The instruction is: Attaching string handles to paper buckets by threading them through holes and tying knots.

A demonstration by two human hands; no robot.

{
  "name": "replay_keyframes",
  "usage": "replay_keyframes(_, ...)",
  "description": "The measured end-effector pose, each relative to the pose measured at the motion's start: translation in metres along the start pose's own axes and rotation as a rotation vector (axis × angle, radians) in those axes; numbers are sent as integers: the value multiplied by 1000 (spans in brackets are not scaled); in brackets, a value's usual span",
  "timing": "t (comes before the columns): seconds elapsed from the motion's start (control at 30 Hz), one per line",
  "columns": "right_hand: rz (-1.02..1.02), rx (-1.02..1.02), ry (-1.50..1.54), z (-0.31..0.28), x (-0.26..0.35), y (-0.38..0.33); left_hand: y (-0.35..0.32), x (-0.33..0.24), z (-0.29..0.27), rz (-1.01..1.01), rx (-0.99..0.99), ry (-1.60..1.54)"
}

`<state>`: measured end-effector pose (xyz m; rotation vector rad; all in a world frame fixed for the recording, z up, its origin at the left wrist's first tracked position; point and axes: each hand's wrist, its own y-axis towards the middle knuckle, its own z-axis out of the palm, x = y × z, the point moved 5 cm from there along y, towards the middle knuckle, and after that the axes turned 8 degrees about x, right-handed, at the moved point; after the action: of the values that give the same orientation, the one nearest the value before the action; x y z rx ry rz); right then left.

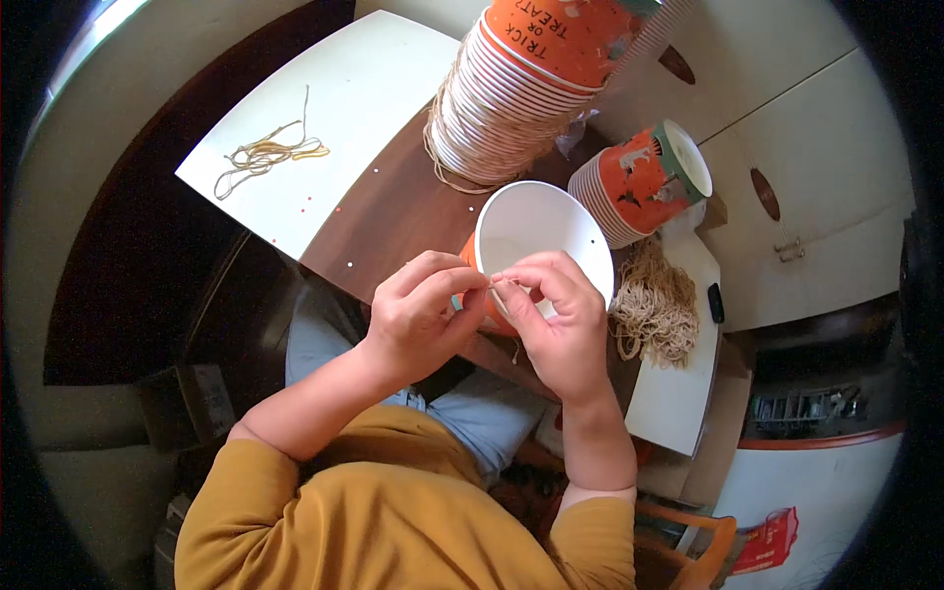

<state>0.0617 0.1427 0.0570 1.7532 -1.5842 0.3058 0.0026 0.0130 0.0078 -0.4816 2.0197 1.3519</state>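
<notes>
A paper bucket (541, 221), white inside and orange outside, stands with its mouth tilted toward me at the table's near edge. At its near rim my left hand (418, 310) and my right hand (562, 324) meet, thumbs and forefingers pinched. Between the fingertips runs a thin beige cord, mostly hidden by the fingers. A short cord end (516, 351) dangles below, against the bucket's outer side. To the right of the bucket lies a thick bundle of beige cords (657, 305).
A tall stack of orange buckets (511, 93), with cords looped round it, stands behind. A shorter stack (629, 187) leans at the right. Loose cords (270, 155) lie on the white tabletop (379, 59) at the left. A black object (716, 303) sits near the right edge.
</notes>
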Motion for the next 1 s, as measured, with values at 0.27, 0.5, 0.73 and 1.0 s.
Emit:
replay_keyframes(0.27, 153, 177, 249, -2, -13, 21, 2, 11, -6, 307, -90, 127)
replay_keyframes(0.5, -11, 565, 54, -12, -12, 45, 8, 12, -7, 440, 76, 23)
replay_keyframes(0.73, 127, 859, 71, -6, -16, 54, 8, 13, -5, 422, 152, -3)
replay_keyframes(1.0, 77, 787, 101, -5, -11, 55, 11, 11, -11, 287, 165, -18)
